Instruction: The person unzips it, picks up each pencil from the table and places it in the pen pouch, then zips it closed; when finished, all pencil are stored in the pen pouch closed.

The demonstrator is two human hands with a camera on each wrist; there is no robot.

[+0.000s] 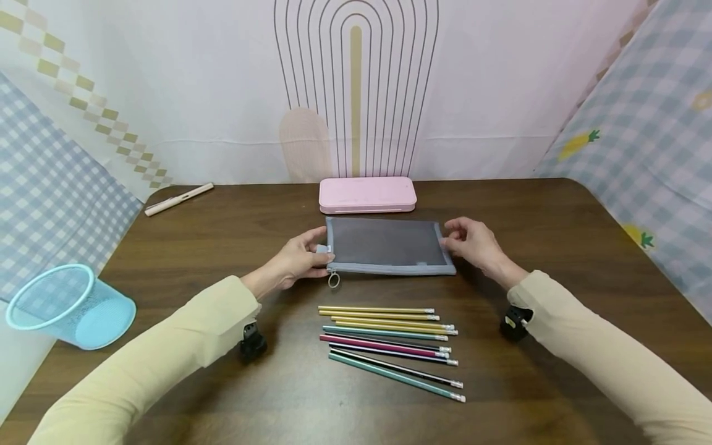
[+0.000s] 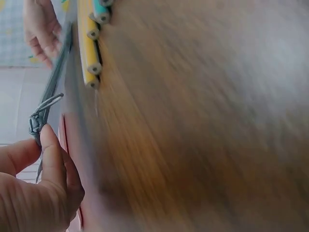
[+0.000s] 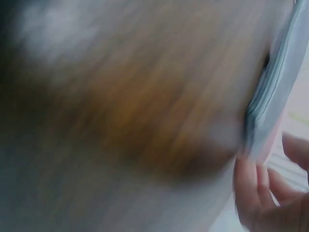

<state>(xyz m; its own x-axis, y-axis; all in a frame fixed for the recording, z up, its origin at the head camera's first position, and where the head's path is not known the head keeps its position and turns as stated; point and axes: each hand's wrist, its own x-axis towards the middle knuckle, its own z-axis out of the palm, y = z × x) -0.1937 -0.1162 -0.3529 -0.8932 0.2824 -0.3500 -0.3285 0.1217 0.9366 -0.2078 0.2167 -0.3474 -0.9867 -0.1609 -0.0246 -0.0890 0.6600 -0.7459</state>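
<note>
Looks like a desk or study corner, perhaps in a home, judging by the dark wood-grained tabletop (image 1: 250,207), backed by a white hanging (image 1: 211,93) with a printed arch and flanked on the right by pale blue checked cloth (image 1: 667,136) with fruit prints. Suggests deskwork through its stationery: a group of pencils (image 1: 384,346), a grey zip pouch (image 1: 384,242), a pink case (image 1: 367,194), a pale pen (image 1: 179,199) and a light-blue mesh holder (image 1: 105,315). Leaves unclear whether truly domestic or merely dressed that way.

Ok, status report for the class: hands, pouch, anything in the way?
Left hand pinches pouch at left end. Right hand at right edge, grip unclear. Pink case behind, pencils in front; neither seems blocking.
</note>
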